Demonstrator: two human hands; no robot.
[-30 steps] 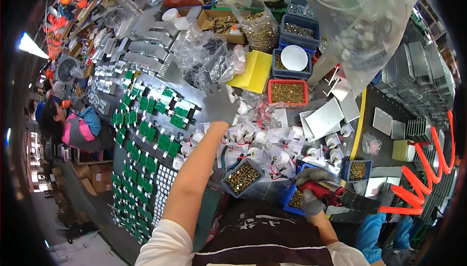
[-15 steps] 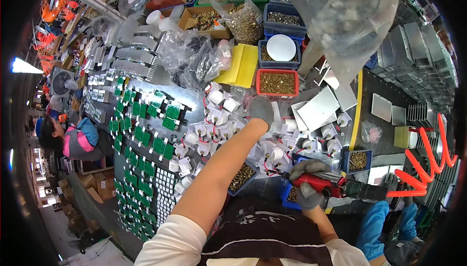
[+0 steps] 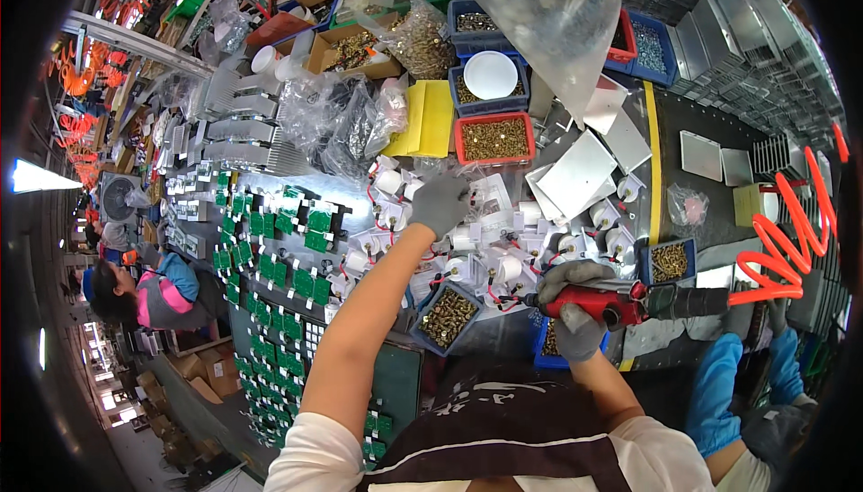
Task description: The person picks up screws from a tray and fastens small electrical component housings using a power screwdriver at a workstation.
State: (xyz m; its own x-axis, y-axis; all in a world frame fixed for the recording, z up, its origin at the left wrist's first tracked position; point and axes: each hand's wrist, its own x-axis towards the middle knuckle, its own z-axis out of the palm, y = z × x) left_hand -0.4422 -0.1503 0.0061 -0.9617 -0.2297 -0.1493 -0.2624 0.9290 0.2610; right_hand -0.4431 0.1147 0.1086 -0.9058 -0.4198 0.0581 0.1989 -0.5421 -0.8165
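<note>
The left hand, in a grey glove, reaches over the crowded table among white parts with red wires; its fingertips are hidden, so I cannot tell whether it grips anything. The right hand, also gloved, is closed around a red power tool, which lies roughly level, its black rear end pointing right and joined to a coiled orange-red hose. The white parts lie in a loose cluster between the hands and to either side. Just below the cluster sits a tilted blue bin of brass-coloured pieces; beyond it stands a red tray of similar pieces, with a yellow stack beside it. Pale flat plates overlap to the right, and green circuit boards stand in rows to the left.
</note>
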